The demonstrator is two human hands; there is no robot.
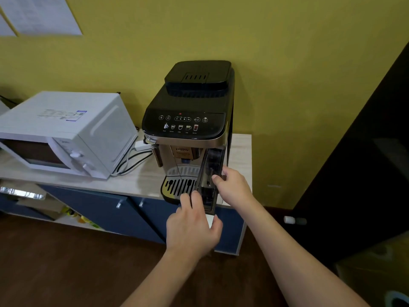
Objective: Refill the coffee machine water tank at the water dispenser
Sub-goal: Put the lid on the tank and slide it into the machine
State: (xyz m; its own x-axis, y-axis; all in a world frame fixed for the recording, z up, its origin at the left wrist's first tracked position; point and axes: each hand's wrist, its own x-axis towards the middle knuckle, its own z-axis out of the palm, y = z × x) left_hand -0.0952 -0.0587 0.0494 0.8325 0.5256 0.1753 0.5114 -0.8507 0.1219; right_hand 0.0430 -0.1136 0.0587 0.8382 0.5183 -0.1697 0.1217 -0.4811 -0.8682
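Head view: I have both hands on the water tank (209, 173), which sits partly drawn out at the front right of the coffee machine (190, 120). My right hand (234, 187) grips its upper edge, my left hand (194, 224) cups its base. I judge carrying, filling and reseating all remain; no dispenser in view

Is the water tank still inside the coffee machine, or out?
Partly out. The tank sticks forward past the machine's front, with both hands, left and right, holding it.
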